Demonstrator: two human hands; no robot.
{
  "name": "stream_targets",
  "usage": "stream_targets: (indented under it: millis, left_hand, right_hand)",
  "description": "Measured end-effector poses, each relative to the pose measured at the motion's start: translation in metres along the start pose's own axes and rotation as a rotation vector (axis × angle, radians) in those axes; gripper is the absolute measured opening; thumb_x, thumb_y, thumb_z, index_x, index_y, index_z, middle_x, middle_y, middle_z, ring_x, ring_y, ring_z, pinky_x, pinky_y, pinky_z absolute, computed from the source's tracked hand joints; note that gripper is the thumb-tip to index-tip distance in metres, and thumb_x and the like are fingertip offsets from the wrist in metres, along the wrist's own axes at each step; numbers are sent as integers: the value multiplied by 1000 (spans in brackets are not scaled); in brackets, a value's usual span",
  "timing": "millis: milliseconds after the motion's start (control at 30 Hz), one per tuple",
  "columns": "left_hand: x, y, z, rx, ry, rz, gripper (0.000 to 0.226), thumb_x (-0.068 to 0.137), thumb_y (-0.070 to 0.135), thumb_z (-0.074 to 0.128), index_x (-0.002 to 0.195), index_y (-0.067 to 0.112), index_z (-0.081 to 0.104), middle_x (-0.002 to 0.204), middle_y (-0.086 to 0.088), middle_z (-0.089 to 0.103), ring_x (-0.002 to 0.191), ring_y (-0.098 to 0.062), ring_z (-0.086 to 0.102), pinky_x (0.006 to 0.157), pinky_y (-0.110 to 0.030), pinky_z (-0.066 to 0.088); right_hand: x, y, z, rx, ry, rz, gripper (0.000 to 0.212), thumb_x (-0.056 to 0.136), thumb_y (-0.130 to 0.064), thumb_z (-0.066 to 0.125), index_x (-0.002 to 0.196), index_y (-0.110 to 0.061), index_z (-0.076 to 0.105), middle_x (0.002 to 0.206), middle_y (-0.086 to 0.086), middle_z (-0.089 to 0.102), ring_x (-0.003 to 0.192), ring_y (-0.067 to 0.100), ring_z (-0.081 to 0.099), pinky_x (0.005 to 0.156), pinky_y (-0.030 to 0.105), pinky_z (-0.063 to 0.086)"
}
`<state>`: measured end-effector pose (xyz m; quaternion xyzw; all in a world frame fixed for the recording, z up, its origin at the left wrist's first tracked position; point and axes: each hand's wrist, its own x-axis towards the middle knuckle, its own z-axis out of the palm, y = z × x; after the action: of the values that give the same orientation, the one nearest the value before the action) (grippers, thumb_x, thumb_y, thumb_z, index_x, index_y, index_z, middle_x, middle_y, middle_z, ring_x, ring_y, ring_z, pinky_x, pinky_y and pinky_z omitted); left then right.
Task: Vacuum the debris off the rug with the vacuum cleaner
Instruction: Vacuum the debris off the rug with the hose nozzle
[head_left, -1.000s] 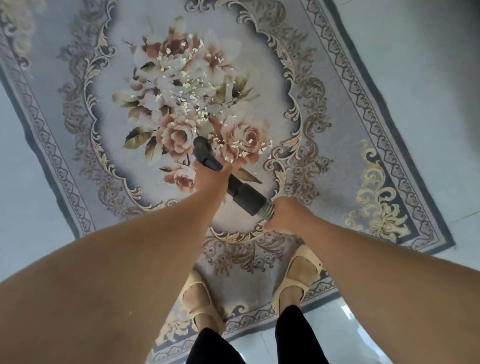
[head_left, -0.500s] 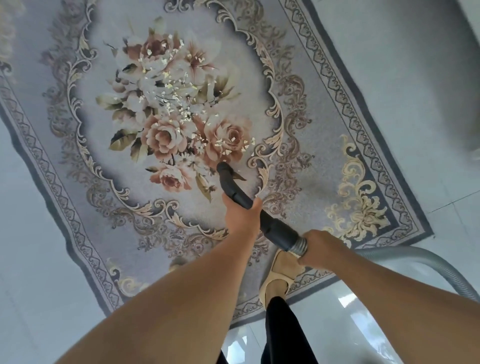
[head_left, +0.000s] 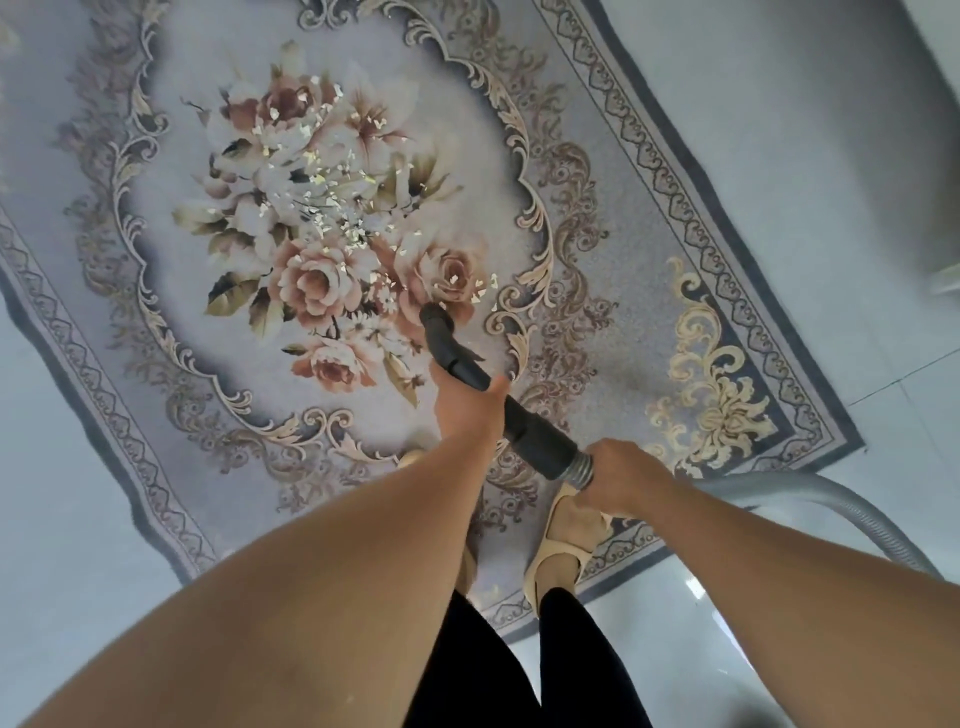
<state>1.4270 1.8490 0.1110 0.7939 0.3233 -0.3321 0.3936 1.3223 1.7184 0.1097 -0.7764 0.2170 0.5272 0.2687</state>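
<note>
Right hand (head_left: 621, 475) is clamped around the ribbed hose (head_left: 779, 488) at its joint with the black vacuum tube (head_left: 530, 431). Left hand (head_left: 467, 402) grips the tube farther forward. The tube mouth points down at the rug (head_left: 597, 291), beside a printed rose. Pale debris (head_left: 332, 195) lies scattered mostly beyond it, over the central bouquet.

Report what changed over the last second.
The nozzle shifted right across the rug, from between the two printed roses to the right rose's lower edge. The grey hose came into view. Unchanged: the left grip holds the black tube, the right grip holds the hose cuff, and debris still lies on the rug.
</note>
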Motion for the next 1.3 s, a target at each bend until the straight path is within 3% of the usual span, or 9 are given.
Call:
stream_targets:
  millis: [133,267,367,533,733,867,933,1067,1300]
  left_hand:
    - [-24,-24,9,-17,-47,-41,77,89,30,65,150,23,19,119,-3,58,84,-17,55,66,-28,48]
    - [-6,-15,1,30,-54,2,79,87,30,66,150,24,19,119,-5,59,87,-21,59,63,-30,53]
    - [23,12,-16,62,-26,82,78,86,28,66,149,24,21,111,-2,57,83,-21,59,55,-26,52]
    - [62,46,-40,58,8,92,76,82,30,71,145,23,31,117,-4,58,95,-24,61,79,-39,58]
    - [31,8,-31,116,-39,86,74,85,29,66,147,22,25,117,-5,59,86,-23,60,64,-33,57]
    - [-2,-25,-15,163,-83,45,79,87,33,64,150,22,18,121,-8,59,94,-28,63,71,-38,58]
    - [-9,-29,-10,184,-98,40,81,89,33,63,152,22,13,120,-9,60,95,-29,64,66,-35,56]
    - [5,-7,-8,165,-104,97,81,87,31,65,151,25,15,121,-7,60,96,-28,64,69,-36,57]
    - [53,39,-11,157,-45,144,94,67,36,73,148,30,23,133,-7,51,83,-22,64,42,-25,54]
  right_hand:
    - [-23,20,13,-35,-27,49,37,73,-27,71,108,-13,64,85,1,61,87,23,67,73,27,50]
    - [-17,3,14,19,15,33,32,78,-28,70,105,-13,63,83,0,60,87,25,66,73,27,47]
    - [7,-26,6,76,85,-17,31,76,-29,71,100,-11,64,76,-2,60,81,23,65,78,32,53]
    - [34,-66,-12,128,139,-74,31,74,-29,74,98,-13,60,73,-2,54,77,23,60,73,31,50]
    - [10,-40,21,124,66,-6,35,72,-27,75,102,-15,62,82,-1,64,79,20,64,76,31,52]
    - [-16,-6,45,79,25,21,26,75,-26,69,97,-16,60,70,-6,56,74,20,61,69,26,46]
    - [-22,0,48,63,22,40,16,76,-24,67,89,-18,60,68,-6,55,75,21,60,68,26,45]
    - [-8,-9,33,121,62,24,28,75,-25,70,100,-14,63,73,-5,60,74,19,62,74,29,51]
    - [21,-40,1,192,112,-6,28,73,-29,75,90,-14,58,72,0,58,71,21,61,68,30,47]
